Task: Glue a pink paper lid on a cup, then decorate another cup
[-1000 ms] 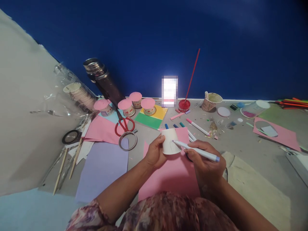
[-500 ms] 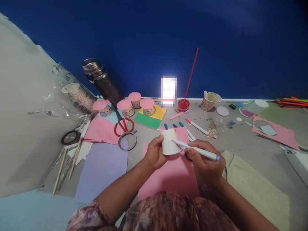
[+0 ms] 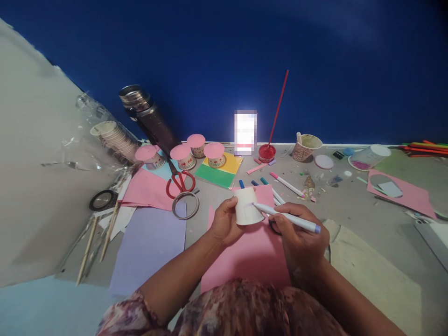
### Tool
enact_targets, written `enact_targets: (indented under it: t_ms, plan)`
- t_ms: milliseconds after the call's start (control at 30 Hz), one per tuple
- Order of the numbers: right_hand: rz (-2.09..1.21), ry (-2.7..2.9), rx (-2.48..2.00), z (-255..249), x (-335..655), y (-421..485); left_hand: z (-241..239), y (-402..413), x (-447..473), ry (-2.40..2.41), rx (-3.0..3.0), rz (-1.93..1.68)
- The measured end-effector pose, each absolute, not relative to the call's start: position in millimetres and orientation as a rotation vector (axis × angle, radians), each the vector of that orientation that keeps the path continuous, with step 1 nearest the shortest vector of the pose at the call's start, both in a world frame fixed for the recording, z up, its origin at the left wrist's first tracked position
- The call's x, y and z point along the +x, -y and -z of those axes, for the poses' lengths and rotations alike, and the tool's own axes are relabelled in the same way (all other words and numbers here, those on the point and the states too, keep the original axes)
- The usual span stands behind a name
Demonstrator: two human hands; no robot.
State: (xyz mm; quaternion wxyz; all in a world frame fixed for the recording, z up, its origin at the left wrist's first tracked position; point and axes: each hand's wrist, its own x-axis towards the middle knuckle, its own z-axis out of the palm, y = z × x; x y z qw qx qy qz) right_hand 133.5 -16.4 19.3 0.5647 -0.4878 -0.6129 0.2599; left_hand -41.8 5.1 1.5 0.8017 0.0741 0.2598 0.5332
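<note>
My left hand (image 3: pixel 226 220) is closed around the left side of a white paper cup (image 3: pixel 246 212), which is tilted with its wide end down. In my right hand (image 3: pixel 304 233) is a white felt-tip pen (image 3: pixel 296 220) with a purple end. Its tip meets the cup's side, where faint purple lines show. Beneath both hands lies a pink paper sheet (image 3: pixel 245 261). Several pens, among them a blue-capped one (image 3: pixel 241 184), lie just behind the cup. Part of a dark ring-shaped thing shows beside my right fingers, mostly hidden.
Red-handled scissors (image 3: pixel 181 183) and a tape roll (image 3: pixel 185 206) lie left of the cup. Behind them stand several decorated cups with pink tops (image 3: pixel 214 151) and a dark flask (image 3: pixel 154 123). A red pot (image 3: pixel 267 154) holding a stick stands at the back. Purple paper (image 3: pixel 150 252) lies front left.
The pen and my right hand have shifted very slightly to the right along the cup. My left hand keeps the cup in the same place.
</note>
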Motion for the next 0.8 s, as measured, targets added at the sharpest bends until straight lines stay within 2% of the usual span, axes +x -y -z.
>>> enact_targets:
  t_ms: [800]
  plan:
    - [-0.742, 1.36, -1.225, -6, 138, 19, -2, -6, -42, -0.515, 0.124, -1.142]
